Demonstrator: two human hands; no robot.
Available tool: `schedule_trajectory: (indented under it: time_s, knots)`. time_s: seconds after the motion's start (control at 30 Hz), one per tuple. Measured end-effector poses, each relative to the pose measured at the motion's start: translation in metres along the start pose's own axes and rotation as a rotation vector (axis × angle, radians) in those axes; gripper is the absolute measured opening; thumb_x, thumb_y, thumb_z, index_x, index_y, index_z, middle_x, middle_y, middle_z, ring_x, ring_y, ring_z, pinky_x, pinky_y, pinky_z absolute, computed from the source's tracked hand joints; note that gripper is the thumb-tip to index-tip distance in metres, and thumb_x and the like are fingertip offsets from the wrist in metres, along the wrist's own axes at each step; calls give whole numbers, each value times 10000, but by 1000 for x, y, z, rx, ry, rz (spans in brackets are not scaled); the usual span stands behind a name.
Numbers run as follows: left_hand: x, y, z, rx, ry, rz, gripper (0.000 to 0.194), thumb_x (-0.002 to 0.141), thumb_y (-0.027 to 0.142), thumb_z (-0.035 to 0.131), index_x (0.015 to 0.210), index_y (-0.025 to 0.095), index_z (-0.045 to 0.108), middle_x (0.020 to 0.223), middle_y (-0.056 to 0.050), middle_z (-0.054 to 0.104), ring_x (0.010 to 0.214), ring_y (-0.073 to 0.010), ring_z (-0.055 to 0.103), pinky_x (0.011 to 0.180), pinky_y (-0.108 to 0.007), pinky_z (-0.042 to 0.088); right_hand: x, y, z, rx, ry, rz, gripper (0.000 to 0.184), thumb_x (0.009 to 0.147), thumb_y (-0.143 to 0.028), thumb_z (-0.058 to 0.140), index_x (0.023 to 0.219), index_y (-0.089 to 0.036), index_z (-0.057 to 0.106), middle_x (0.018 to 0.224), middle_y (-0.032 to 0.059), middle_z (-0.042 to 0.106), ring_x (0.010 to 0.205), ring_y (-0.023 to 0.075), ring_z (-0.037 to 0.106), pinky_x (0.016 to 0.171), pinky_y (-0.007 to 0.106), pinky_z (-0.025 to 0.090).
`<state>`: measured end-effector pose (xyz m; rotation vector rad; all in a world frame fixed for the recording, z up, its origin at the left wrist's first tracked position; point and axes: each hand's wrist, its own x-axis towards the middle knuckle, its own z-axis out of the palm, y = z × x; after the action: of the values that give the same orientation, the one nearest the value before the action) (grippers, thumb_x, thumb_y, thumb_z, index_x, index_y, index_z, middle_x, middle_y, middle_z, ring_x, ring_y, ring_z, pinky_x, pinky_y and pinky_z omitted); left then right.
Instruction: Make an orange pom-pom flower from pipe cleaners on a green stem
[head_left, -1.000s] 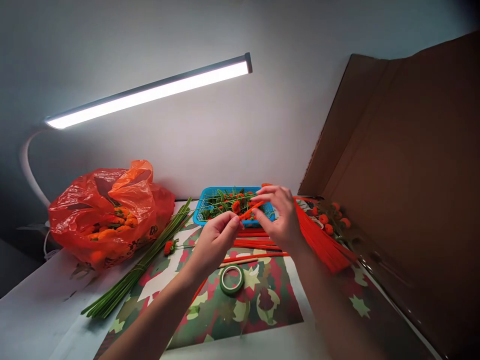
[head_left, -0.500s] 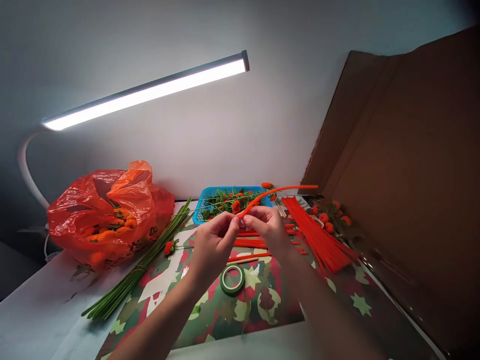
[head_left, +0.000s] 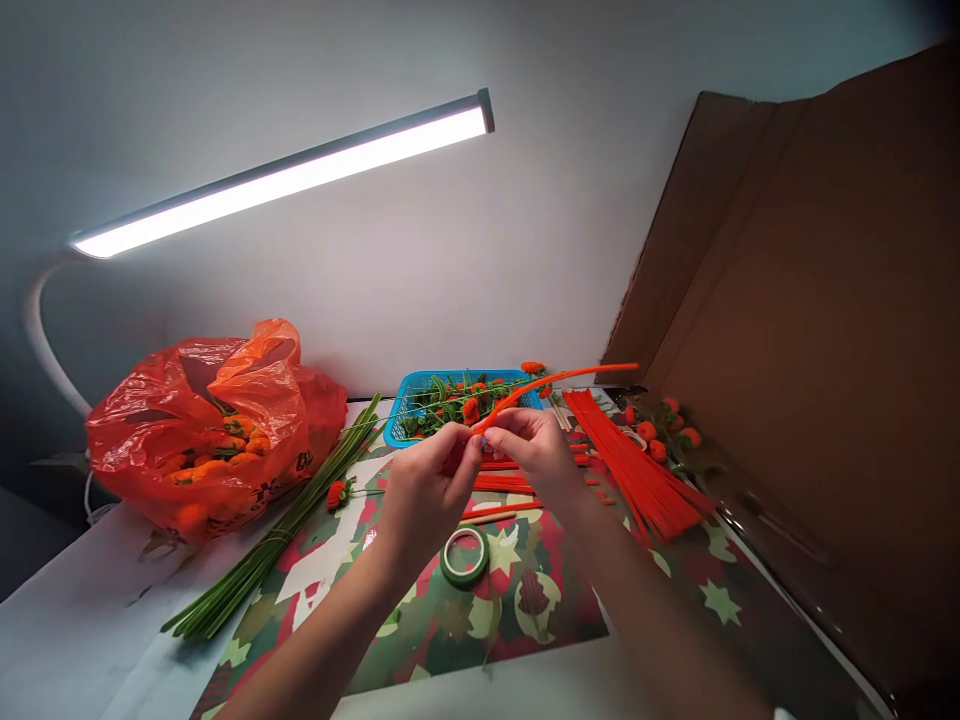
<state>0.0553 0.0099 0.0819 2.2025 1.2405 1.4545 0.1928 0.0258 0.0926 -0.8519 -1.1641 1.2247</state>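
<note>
the right hand (head_left: 536,447) has come in beside the left hand (head_left: 426,480); thumbs and fingers of both are pinched closed on the orange strip (head_left: 540,384) (2 grips nearly touching), steadying its near end before the blue basket (head_left: 400,408).

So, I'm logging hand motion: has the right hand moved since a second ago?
Yes: judged against the blue basket, the right hand has moved left and lower in view, toward the left hand.
</note>
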Motion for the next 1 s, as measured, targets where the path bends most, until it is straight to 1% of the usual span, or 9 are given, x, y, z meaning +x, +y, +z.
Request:
schedule_trajectory:
  time_s: [0.07, 0.13, 0.43, 0.57, 0.73, 0.83, 0.9, 0.97, 1.0]
  knots:
    - [0, -1, 0, -15, -18, -4, 220, 899, 248, 503, 710, 161, 574, 514, 63, 437, 464, -70, 356, 485, -206, 300, 1, 3, -1, -8, -13, -4, 99, 587, -242, 692, 643, -160, 688, 620, 0, 667, 579, 117, 582, 574, 252, 492]
    - [1, -3, -1, -76, -39, -49, 241, 901, 264, 496, 698, 161, 575, 507, 64, 408, 465, -73, 338, 475, -208, 292, 1, 6, -2, -27, -29, -24, 108, 603, -245, 694, 669, -160, 685, 647, 4, 669, 605, 122, 590, 594, 254, 494]
    - [6, -3, -3, -516, -186, -368, 304, 857, 374, 533, 633, 168, 547, 459, 68, 387, 415, -62, 300, 388, -187, 244, 0, 12, -2, -74, -126, -122, 76, 703, -221, 632, 756, -173, 659, 677, -9, 633, 657, 121, 595, 650, 248, 501]
    - [8, -3, -3, -625, -200, -455, 317, 818, 389, 568, 596, 170, 514, 436, 76, 365, 393, -50, 274, 363, -169, 205, 0, 13, -3, -103, -139, -136, 72, 733, -218, 609, 782, -176, 642, 687, -16, 611, 667, 117, 586, 650, 242, 488]
    - [9, -8, -1, -735, -223, -558, 297, 778, 404, 610, 620, 162, 542, 443, 84, 353, 386, -41, 266, 360, -154, 192, 1, 18, -2, -117, -144, -143, 89, 743, -250, 602, 776, -174, 634, 716, -10, 602, 672, 115, 567, 645, 242, 475]
    - [10, -10, 0, -750, -280, -572, 318, 788, 450, 607, 660, 169, 531, 467, 87, 362, 389, -42, 272, 369, -157, 214, 4, 19, -3, -111, -155, -123, 113, 734, -271, 609, 787, -176, 639, 712, -9, 608, 685, 118, 569, 661, 246, 478]
    - [11, -11, -2, -687, -356, -545, 350, 821, 496, 566, 691, 175, 520, 485, 80, 392, 399, -52, 305, 391, -168, 257, 10, 16, -10, -122, -118, -110, 136, 706, -291, 621, 774, -176, 643, 688, -10, 606, 663, 115, 556, 640, 242, 469]
    - [14, -14, -8, -572, -455, -505, 378, 857, 532, 500, 720, 180, 522, 489, 77, 389, 412, -67, 322, 411, -185, 282, 17, 9, -25, -155, 15, -98, 181, 660, -324, 628, 758, -173, 646, 647, -14, 587, 615, 110, 530, 608, 244, 457]
    - [15, -17, -12, -507, -505, -483, 384, 867, 539, 476, 736, 182, 531, 495, 79, 372, 421, -75, 319, 416, -191, 284, 22, 5, -35, -182, 127, -87, 195, 629, -345, 629, 720, -172, 633, 602, -22, 559, 574, 106, 509, 580, 246, 447]
